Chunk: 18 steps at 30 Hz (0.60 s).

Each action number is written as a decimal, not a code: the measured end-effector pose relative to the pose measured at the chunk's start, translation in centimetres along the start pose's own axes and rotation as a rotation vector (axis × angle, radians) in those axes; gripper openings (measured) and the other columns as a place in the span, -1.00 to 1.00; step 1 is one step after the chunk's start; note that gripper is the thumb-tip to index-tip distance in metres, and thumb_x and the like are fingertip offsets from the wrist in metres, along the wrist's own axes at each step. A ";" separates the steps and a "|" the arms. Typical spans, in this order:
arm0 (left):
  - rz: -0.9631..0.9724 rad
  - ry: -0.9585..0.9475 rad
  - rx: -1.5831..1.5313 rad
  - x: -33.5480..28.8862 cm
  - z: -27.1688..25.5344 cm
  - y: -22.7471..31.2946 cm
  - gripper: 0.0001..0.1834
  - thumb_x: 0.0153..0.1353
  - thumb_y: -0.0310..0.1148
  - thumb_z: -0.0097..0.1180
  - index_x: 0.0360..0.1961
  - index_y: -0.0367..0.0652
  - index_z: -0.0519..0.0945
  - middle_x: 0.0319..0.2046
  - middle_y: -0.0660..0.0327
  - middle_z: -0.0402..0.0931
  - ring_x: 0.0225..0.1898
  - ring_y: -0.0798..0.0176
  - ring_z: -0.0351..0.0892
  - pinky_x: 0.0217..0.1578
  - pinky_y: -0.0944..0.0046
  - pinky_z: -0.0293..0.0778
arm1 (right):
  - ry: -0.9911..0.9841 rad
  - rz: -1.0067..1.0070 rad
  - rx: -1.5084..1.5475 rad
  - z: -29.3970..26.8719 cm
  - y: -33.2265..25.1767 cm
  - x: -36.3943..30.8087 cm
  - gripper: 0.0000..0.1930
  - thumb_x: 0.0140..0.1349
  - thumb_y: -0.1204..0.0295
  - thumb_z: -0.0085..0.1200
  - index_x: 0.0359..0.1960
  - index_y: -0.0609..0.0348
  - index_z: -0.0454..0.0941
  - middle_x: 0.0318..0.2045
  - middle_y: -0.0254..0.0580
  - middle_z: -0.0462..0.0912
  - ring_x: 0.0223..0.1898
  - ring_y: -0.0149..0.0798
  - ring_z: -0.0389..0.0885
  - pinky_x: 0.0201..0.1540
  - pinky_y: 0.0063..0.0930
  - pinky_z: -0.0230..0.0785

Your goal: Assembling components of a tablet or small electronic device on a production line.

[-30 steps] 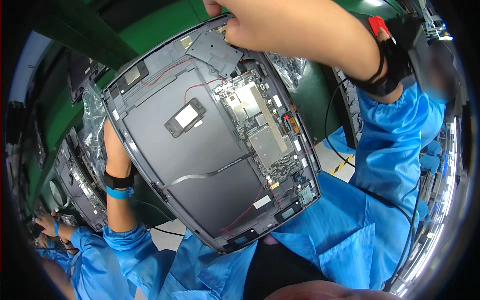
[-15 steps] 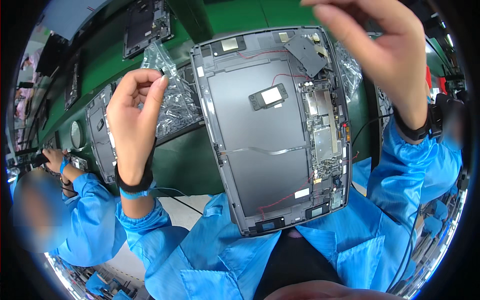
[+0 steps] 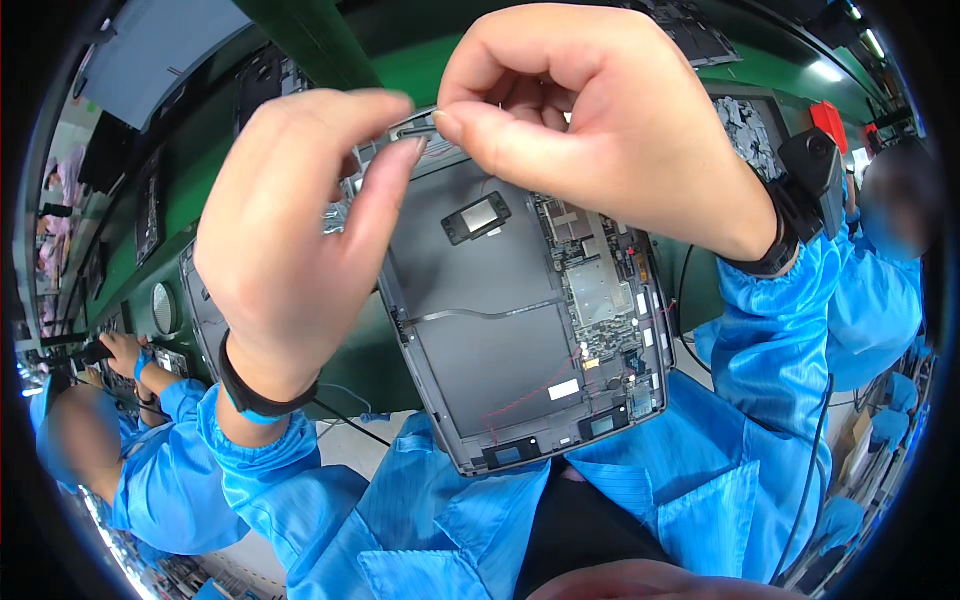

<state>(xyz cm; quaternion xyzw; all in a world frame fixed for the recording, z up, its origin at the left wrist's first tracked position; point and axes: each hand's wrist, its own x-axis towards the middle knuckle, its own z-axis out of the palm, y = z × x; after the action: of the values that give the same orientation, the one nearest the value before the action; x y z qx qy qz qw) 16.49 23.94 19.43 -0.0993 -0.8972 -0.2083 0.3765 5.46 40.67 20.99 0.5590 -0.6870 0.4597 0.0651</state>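
While both pinch its top edge, left hand (image 3: 290,240) and right hand (image 3: 600,130) hold the opened tablet (image 3: 500,330).

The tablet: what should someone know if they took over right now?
Left hand: fingertips touch the top edge of the tablet, on a small part too hidden to name.
Right hand: pinches at that same spot.
Tablet: back open, circuit board bare, lower edge resting against the person's body, above the green bench.
Done: back is off.
Left: the top-edge part is in the fingers, not settled.
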 end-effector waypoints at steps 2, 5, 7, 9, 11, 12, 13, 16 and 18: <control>-0.085 -0.082 -0.127 0.4 0.1 -0.1 -0.77 0.06 -0.66 0.26 -0.21 -0.34 0.65 -0.30 0.18 0.62 -0.36 0.43 0.54 -0.36 0.46 0.44 | -0.020 0.061 0.009 -0.5 0.5 -0.1 -0.91 -0.04 0.48 0.18 -0.54 0.23 0.57 -0.60 -0.08 0.59 -0.57 -0.09 0.58 -0.49 -0.32 0.41; 0.008 -0.146 -0.348 0.8 0.5 -1.5 -0.83 0.14 -0.64 0.23 -0.21 -0.37 0.64 -0.30 0.18 0.61 -0.37 0.44 0.53 -0.39 0.49 0.41 | -0.120 0.050 -0.014 -1.4 1.4 -0.2 -0.90 0.15 0.48 0.21 -0.33 0.23 0.61 -0.54 -0.21 0.61 -0.59 -0.34 0.56 -0.54 -0.52 0.36; -0.169 -0.184 -0.406 1.1 0.2 -0.5 -0.87 0.21 -0.59 0.19 -0.21 -0.37 0.64 -0.33 0.19 0.62 -0.39 0.46 0.53 -0.43 0.51 0.40 | -0.134 0.032 -0.010 -2.5 0.2 0.0 -0.89 0.18 0.48 0.20 -0.31 0.24 0.61 -0.52 -0.24 0.62 -0.57 -0.41 0.55 -0.52 -0.57 0.35; -0.342 -0.216 -0.515 1.4 0.2 -0.1 -0.89 0.26 -0.53 0.16 -0.23 -0.34 0.64 -0.37 0.21 0.61 -0.44 0.47 0.53 -0.46 0.53 0.38 | -0.150 0.013 -0.005 -2.3 0.5 -0.3 -0.89 0.21 0.47 0.19 -0.29 0.25 0.60 -0.51 -0.27 0.63 -0.55 -0.47 0.54 -0.51 -0.61 0.35; -0.388 -0.229 -0.608 2.0 0.4 -0.2 -0.88 0.28 -0.49 0.15 -0.23 -0.34 0.64 -0.39 0.22 0.61 -0.45 0.47 0.52 -0.48 0.53 0.37 | -0.025 0.193 0.586 -0.9 2.1 -0.9 -0.86 0.27 0.47 0.16 -0.22 0.29 0.59 -0.44 -0.33 0.65 -0.47 -0.59 0.51 -0.45 -0.70 0.34; -0.440 -0.240 -0.697 2.3 0.6 -0.3 -0.86 0.30 -0.46 0.14 -0.23 -0.33 0.63 -0.41 0.23 0.60 -0.46 0.48 0.52 -0.49 0.53 0.37 | -0.021 0.249 0.725 -1.2 1.8 -1.4 -0.83 0.30 0.48 0.14 -0.14 0.31 0.59 -0.36 -0.34 0.65 -0.39 -0.63 0.51 -0.40 -0.76 0.32; -0.452 -0.221 -0.752 2.4 0.6 -0.4 -0.83 0.32 -0.40 0.12 -0.22 -0.32 0.61 -0.41 0.22 0.60 -0.48 0.48 0.50 -0.51 0.53 0.35 | -0.025 0.250 0.724 -1.2 2.0 -1.2 -0.83 0.30 0.48 0.14 -0.14 0.31 0.59 -0.36 -0.34 0.65 -0.39 -0.63 0.51 -0.40 -0.76 0.32; -0.449 -0.193 -0.831 3.2 0.7 0.2 -0.81 0.33 -0.36 0.12 -0.21 -0.29 0.61 -0.39 0.21 0.61 -0.49 0.48 0.49 -0.51 0.53 0.35 | 0.049 0.381 1.156 -0.3 1.2 0.1 -0.75 0.33 0.42 0.12 -0.07 0.35 0.56 -0.30 -0.22 0.66 -0.35 -0.46 0.58 -0.27 -0.61 0.45; -0.373 -0.223 -0.705 4.1 1.2 0.2 -0.79 0.31 -0.36 0.14 -0.18 -0.31 0.62 -0.36 0.21 0.62 -0.43 0.48 0.49 -0.43 0.51 0.36 | 0.084 0.187 1.067 -0.7 2.6 0.3 -0.73 0.37 0.38 0.05 -0.07 0.38 0.52 -0.28 -0.14 0.66 -0.29 -0.36 0.62 -0.18 -0.51 0.51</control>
<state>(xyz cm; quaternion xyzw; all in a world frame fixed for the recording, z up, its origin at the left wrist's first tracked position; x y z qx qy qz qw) 12.99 24.76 21.69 -0.0799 -0.8087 -0.5555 0.1760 2.84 40.80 20.13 0.4320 -0.4019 0.7703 -0.2417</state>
